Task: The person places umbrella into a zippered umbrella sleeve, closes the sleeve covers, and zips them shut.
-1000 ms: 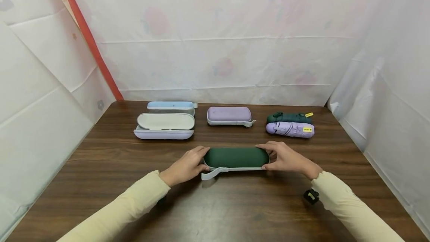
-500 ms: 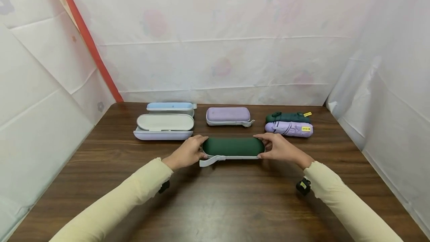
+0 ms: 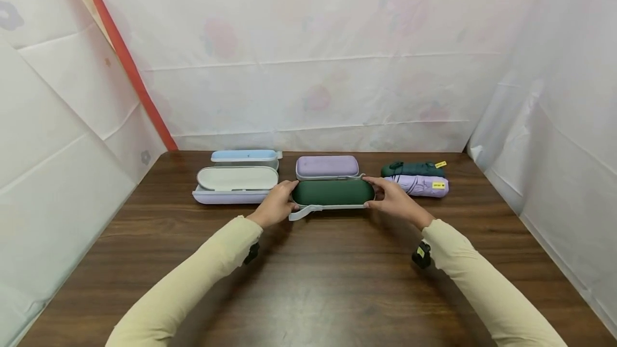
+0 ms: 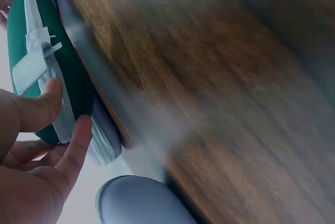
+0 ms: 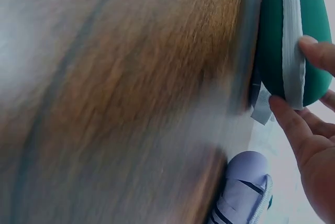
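Observation:
A dark green zip case [image 3: 333, 193] with a pale zipper and a light pull strap [image 3: 306, 212] is held between both hands in the head view. My left hand [image 3: 277, 205] grips its left end, and my right hand [image 3: 397, 200] grips its right end. Just behind it lies a closed purple zip case [image 3: 328, 166], its front edge partly hidden by the green one. In the left wrist view, thumb and fingers pinch the end of the green case [image 4: 78, 85] near the strap. The right wrist view has the thumb on the zipper band of the green case [image 5: 272, 35].
An open lavender case [image 3: 231, 197] with a pale lining stands left of the left hand. Behind it is a blue-lidded case [image 3: 245, 156]. Right of the right hand lie a folded purple umbrella [image 3: 424, 186] and a folded dark green umbrella [image 3: 414, 169] on the wooden table [image 3: 308, 283].
Both hands have carried the green case away from the front of the table, toward the closed purple case. The other cases and the umbrellas have stayed in place.

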`<state>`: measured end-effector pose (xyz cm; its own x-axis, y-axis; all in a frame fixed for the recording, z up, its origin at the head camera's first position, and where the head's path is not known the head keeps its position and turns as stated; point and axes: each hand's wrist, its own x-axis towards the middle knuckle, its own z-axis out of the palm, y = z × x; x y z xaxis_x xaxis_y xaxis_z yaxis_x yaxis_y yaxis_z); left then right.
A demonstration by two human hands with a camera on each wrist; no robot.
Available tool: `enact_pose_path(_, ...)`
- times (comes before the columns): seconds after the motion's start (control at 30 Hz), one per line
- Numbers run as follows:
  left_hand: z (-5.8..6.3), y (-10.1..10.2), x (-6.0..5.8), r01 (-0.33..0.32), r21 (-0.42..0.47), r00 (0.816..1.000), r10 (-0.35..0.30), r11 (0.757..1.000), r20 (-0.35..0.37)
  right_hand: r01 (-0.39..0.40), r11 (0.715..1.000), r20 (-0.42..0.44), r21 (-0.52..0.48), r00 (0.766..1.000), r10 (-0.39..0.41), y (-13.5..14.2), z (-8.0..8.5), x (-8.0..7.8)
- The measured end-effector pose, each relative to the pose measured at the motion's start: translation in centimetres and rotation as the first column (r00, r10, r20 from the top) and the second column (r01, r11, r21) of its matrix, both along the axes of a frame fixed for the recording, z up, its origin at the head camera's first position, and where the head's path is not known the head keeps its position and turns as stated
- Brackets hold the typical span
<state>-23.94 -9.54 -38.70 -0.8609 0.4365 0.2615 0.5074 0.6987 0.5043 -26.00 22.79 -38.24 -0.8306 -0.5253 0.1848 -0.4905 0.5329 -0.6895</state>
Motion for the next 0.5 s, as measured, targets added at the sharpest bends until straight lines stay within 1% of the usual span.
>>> enact_pose_path(0.13,-0.3,0.2,-1.0,-0.039,-0.006,0.999,0.039,0.999,-0.009,0.026,1.000,-0.028,0.003,0.999,-0.026,-0.5,-0.5,-0.7)
enact_pose_path(0.23,-0.5,0.4,-1.6,-0.068,-0.019,0.998,0.068,0.998,0.003,0.035,0.999,-0.056,0.014,0.998,-0.034,-0.8,-0.9,-1.2)
enact_pose_path(0.4,-0.9,0.5,-2.3,-0.103,-0.051,0.995,0.104,0.993,0.012,0.041,0.999,-0.065,0.023,0.997,-0.040,-1.3,-1.4,-1.6)
enact_pose_path(0.5,-0.9,0.6,-2.5,-0.114,-0.050,0.993,0.114,0.992,0.012,0.054,0.998,-0.068,0.026,0.996,-0.052,-1.5,-1.6,-1.7)
